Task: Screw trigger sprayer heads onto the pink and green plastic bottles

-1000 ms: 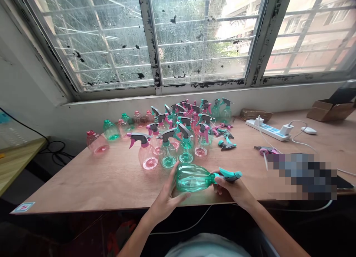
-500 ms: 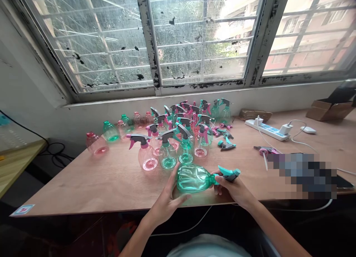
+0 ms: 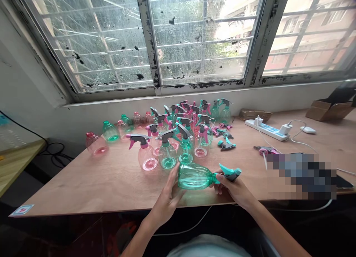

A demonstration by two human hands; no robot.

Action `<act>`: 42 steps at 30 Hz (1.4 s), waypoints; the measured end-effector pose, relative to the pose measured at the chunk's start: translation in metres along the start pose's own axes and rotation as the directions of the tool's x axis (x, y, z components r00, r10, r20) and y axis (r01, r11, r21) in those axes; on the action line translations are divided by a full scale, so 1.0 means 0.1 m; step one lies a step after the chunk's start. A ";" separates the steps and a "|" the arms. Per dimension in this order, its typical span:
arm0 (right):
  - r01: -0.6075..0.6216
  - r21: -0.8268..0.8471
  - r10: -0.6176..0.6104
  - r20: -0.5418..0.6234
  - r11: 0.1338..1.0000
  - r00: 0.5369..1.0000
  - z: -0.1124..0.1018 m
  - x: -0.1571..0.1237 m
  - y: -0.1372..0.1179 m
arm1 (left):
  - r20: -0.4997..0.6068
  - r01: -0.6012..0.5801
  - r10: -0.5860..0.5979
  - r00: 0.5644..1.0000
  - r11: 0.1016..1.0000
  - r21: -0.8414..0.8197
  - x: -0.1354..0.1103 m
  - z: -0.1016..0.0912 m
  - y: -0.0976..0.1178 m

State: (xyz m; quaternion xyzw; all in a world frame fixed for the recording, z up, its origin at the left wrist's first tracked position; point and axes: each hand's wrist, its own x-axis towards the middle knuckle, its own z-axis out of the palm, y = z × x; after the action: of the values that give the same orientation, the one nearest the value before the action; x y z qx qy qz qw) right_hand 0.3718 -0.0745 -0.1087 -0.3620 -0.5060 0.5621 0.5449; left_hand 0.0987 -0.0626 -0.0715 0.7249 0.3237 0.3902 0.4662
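Note:
A clear green spray bottle [image 3: 194, 176] lies sideways between my hands, just over the table's front edge. Its base rests in my left hand [image 3: 166, 199], with fingers behind and the thumb along the near side. My right hand [image 3: 232, 188] grips the teal and grey trigger head [image 3: 230, 172] at the neck, thumb on top. Just beyond stand several upright spray bottles, among them a pink one [image 3: 147, 157] and a green one [image 3: 168, 155] in front. Loose trigger heads [image 3: 226, 145] lie to their right.
Open-topped pink [image 3: 96, 144] and green bottles [image 3: 110, 131] stand at the left. A power strip [image 3: 267, 129], a white mouse [image 3: 308, 130] and a cardboard box [image 3: 330, 109] are on the right. A pink trigger head [image 3: 267, 151] with a tube lies near a blurred patch.
The bottle has turned a little about its long axis and tipped slightly, its base a bit higher. My left thumb has shifted against its side; the right hand keeps its grip.

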 end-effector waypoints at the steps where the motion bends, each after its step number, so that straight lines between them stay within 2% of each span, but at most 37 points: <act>1: -0.001 0.001 0.001 0.002 1.000 1.000 0.00 0.00 0.00 | -0.001 0.009 -0.009 1.000 1.000 0.002 0.00 0.01 0.01; 5: -0.029 -0.032 0.028 -0.008 0.999 1.000 0.00 -0.01 -0.03 | 0.009 0.049 -0.049 0.999 0.998 -0.032 0.00 0.01 0.09; 9: -0.085 -0.094 0.086 0.003 0.992 0.996 0.01 -0.03 -0.06 | -0.058 0.056 -0.058 0.997 0.998 -0.021 0.01 0.00 0.04; 14: -0.057 -0.003 0.057 -0.005 0.998 0.998 0.00 -0.02 0.00 | -0.073 0.011 -0.011 0.997 1.000 -0.010 0.01 0.01 -0.06; 19: -0.048 0.011 0.048 -0.011 0.999 0.999 -0.01 -0.02 -0.01 | -0.042 0.036 -0.040 0.998 0.996 -0.078 0.01 0.03 0.05; 22: -0.057 -0.047 0.056 -0.019 0.997 0.998 0.00 -0.02 -0.05 | -0.075 0.056 -0.068 0.995 0.987 -0.153 0.01 0.03 0.10; 25: -0.074 -0.079 0.071 -0.040 0.994 0.997 -0.01 -0.03 -0.04 | -0.125 0.047 -0.062 0.990 0.992 -0.120 0.02 0.03 0.07; 30: -0.101 -0.055 0.098 -0.046 0.993 0.994 -0.02 -0.04 -0.02 | -0.129 -0.043 0.038 0.991 0.998 -0.038 0.01 0.03 -0.03; 35: -0.059 -0.123 0.058 -0.009 0.991 0.998 0.00 -0.05 -0.11 | -0.064 0.024 -0.028 0.998 0.998 -0.051 -0.01 0.05 0.02; 39: -0.061 -0.202 0.060 -0.010 0.978 0.998 0.02 -0.04 -0.14 | -0.148 0.040 -0.052 0.988 0.995 -0.088 0.01 0.05 0.02; 42: -0.073 -0.168 0.072 -0.013 0.983 0.997 0.01 -0.04 -0.10 | -0.167 0.014 -0.023 0.986 0.998 -0.058 0.02 0.06 -0.03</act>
State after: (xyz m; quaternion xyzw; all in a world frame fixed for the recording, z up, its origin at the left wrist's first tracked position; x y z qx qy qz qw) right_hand 0.3742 -0.0791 -0.0995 -0.4270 -0.5362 0.5356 0.4933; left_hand 0.1044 -0.0618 -0.0755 0.6731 0.3572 0.4543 0.4615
